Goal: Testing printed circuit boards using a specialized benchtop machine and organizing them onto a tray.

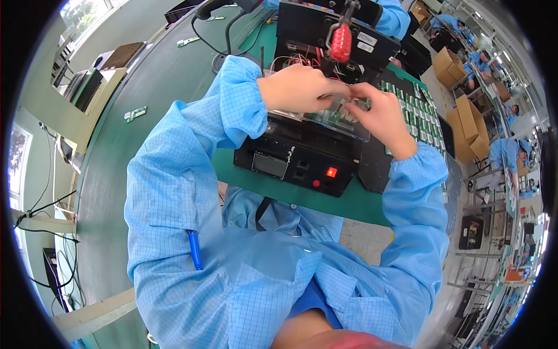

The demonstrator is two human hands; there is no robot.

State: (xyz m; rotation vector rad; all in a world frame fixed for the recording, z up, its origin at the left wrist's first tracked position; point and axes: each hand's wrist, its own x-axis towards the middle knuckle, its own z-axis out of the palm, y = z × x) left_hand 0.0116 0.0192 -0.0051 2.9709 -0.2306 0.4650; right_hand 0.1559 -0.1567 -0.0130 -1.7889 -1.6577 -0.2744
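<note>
A black test box (299,157) with a small display, a lit red switch and a red button stands in front of me. On its top sits a clear plastic fixture (349,122), partly covered by my hands. My left hand (299,88) reaches over the fixture's left side with curled fingers, their tips meeting those of my right hand. From the right, my right hand (382,113) pinches at the fixture with thumb and forefinger. What lies between the fingertips is too small and covered to make out. A clamp with a red handle (341,43) rises just behind my hands.
Rows of small green circuit boards (421,119) lie on a dark mat to the right. A single circuit board (136,114) rests on the green bench (104,192) at left. Behind the box stand a monitor (325,35) and loose wires. Cardboard boxes (465,125) and other people are farther right.
</note>
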